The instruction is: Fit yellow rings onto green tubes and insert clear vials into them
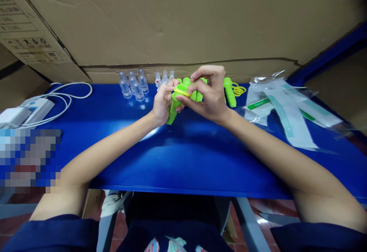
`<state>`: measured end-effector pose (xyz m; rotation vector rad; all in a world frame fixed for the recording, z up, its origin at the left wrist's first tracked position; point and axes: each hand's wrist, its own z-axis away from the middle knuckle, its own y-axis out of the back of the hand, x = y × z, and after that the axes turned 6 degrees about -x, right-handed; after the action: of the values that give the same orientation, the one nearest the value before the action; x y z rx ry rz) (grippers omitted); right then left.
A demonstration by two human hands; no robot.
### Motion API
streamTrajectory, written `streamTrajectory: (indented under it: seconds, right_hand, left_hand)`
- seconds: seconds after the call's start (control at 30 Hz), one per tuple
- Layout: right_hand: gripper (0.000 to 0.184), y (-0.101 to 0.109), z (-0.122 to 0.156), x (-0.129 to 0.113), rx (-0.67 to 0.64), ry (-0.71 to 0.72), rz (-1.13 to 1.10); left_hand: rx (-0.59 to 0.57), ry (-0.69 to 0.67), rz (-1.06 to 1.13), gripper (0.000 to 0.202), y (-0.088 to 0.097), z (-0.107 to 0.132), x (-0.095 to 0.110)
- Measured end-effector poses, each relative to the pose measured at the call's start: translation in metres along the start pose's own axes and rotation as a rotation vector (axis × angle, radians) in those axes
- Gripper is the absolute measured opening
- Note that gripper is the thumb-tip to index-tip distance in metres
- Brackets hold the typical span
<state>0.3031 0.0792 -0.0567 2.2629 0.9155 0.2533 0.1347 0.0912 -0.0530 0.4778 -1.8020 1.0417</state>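
Above the middle of the blue table, my left hand (162, 104) is closed around a bright green tapered plastic tube (172, 111), its wide open end facing up. A thin yellow cord (182, 92) lies across the tube's rim. My right hand (213, 96) reaches in from the other side, thumb and fingers pinched at the rim where the cord runs. Just behind my hands stand more green tubes (186, 80), partly hidden by my fingers. Another green tube (229, 92) stands right of my right hand, beside a coiled yellow cord (239, 90).
Several clear domed plastic bottles (138, 90) and smaller clear pieces (164, 77) stand at the back. Plastic-wrapped packets (289, 118) lie at right. A white adapter (14, 117) with a cable sits at left, near a pixelated patch. Cardboard (172, 22) walls the table's (177, 160) rear.
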Motion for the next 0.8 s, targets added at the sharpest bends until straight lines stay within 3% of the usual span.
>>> streamTrajectory:
  seconds: [0.13, 0.27, 0.4, 0.57, 0.8]
  right_hand:
    - [0.041, -0.001, -0.001, 0.006, -0.035, -0.071, 0.023]
    - [0.045, -0.005, -0.002, 0.005, 0.058, -0.026, 0.016]
    - [0.049, -0.008, -0.001, 0.0, 0.107, 0.012, 0.017]
    - [0.047, -0.013, 0.004, 0.003, 0.043, 0.014, 0.032]
    - [0.036, -0.011, 0.002, 0.003, 0.045, 0.164, 0.01]
  left_hand:
    - [0.045, 0.025, 0.108, 0.031, -0.006, 0.001, 0.006]
    - [0.13, 0.063, 0.204, 0.033, -0.009, 0.001, 0.01]
    - [0.176, 0.043, 0.161, 0.037, -0.011, 0.001, 0.01]
    - [0.172, 0.068, 0.083, 0.047, -0.009, 0.001, 0.009]
    - [0.147, 0.058, 0.056, 0.049, -0.004, 0.001, 0.003]
